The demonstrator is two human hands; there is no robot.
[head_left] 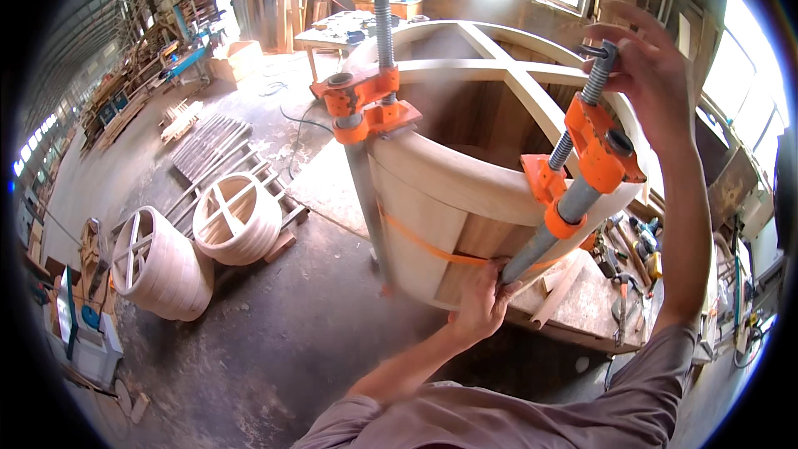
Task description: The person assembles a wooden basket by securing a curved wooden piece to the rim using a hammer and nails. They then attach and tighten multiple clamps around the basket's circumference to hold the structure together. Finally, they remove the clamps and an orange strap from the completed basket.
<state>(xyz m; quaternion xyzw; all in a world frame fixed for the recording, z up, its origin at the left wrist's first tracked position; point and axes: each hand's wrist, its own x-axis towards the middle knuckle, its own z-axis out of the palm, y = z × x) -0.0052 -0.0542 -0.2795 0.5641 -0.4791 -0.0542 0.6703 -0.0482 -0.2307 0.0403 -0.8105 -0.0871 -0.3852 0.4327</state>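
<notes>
A large round wooden tub (416, 220) with a thick pale rim and a cross brace (503, 66) over its top stands before me. An orange strap (436, 251) runs around its side. On the right an orange pipe clamp (592, 145) leans outward, its jaw at the rim. My left hand (484, 303) is closed around the lower part of its grey pipe. Up at its screw, the fingers of my right hand (652, 66) are bent around the small crossbar handle. A second orange pipe clamp (362, 108) hangs upright on the left rim, untouched.
Two smaller round wooden frames (166, 270) sit on the floor at left, near stacked slats (212, 145). Hand tools, including a hammer (622, 308), lie on the low wooden bench (582, 295) at right. A cluttered table (332, 37) stands behind the tub.
</notes>
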